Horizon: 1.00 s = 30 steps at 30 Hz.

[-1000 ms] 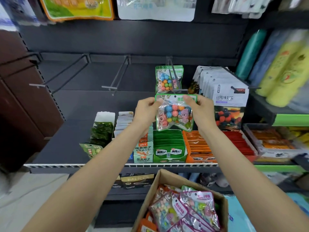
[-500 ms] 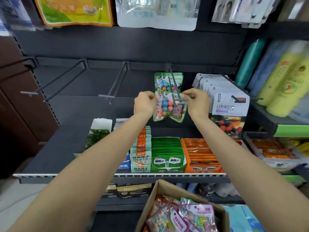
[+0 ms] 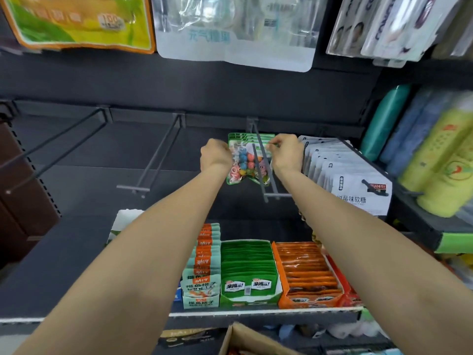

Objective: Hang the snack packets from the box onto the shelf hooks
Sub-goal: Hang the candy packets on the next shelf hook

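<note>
Hands grip one snack packet [image 3: 247, 165] by its top corners, left hand [image 3: 215, 155] and right hand [image 3: 286, 153], threading it along the shelf hook [image 3: 263, 160] before others already hung. Box [image 3: 252, 342] below suggests more remain.

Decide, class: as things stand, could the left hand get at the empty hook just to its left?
Probably not at once. The way to the empty hook looks free, with only bare shelf back between, but the left hand grips the candy packet together with the right hand.
</note>
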Available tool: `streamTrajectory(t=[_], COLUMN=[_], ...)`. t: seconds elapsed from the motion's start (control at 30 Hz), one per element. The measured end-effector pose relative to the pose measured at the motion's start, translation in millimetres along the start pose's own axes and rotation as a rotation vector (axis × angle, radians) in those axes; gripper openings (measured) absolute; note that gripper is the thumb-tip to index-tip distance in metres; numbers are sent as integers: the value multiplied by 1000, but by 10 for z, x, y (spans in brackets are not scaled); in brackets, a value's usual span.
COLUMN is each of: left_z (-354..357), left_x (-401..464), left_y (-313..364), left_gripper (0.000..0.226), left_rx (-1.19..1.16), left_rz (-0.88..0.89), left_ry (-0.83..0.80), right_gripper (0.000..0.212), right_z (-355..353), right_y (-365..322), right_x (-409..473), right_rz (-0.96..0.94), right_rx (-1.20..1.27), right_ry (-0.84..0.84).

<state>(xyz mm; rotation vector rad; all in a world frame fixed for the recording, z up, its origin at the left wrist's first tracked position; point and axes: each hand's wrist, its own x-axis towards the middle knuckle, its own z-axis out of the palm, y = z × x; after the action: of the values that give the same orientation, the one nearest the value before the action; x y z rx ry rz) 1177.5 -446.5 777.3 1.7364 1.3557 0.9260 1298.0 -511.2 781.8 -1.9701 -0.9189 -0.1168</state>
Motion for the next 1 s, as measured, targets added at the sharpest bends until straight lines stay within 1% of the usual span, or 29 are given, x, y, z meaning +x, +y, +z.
streamTrajectory(t=[0.07, 0.2, 0.23, 0.3, 0.37, 0.4, 0.43, 0.5, 0.6, 0.73, 0.9, 1.0], left_z=[14, 27, 28, 28, -5, -42, -72, -125, -187, -194, -69, 15], left_x=[38, 26, -7, -76, -169, -234, -299, -510, -959, -1599, -2271, -2602], left_y=[9, -17, -29, -63, -92, -112, -146, -229, -377, -652, -1199, -1557], left_gripper=[23, 20, 21, 9, 28, 33, 35, 32, 18, 8, 12, 17], left_rx=[2, -2, -2, -26, -33, -38, -43, -39, -8, 91, 208, 297], left_rz=[5, -9, -6, -1, -25, -41, -41, 10, 134, 253, 326, 323], left_ry=[1, 1, 2, 5, 15, 19, 26, 13, -61, -171, -357, -550], right_gripper=[16, 18, 23, 33, 38, 38, 36, 31, 23, 19, 21, 25], right_z=[29, 25, 6, -63, -156, -211, -260, -351, -521, -728, -789, -803], right_y=[3, 16, 27, 60, 92, 102, 114, 158, 247, 480, 1001, 1337], right_x=[38, 5, -32, -143, -302, -402, -506, -716, -1066, -1701, -2637, -3208], right_rz=[16, -7, -34, -88, -132, -143, -157, -176, -157, -90, 63, 215], right_rx=[0, 44, 32, 9, 17, 14, 14, 35, 54, 96, -25, -146], right_ry=[-2, -32, -46, -56, -40, -40, -44, -78, -175, -280, -417, -517])
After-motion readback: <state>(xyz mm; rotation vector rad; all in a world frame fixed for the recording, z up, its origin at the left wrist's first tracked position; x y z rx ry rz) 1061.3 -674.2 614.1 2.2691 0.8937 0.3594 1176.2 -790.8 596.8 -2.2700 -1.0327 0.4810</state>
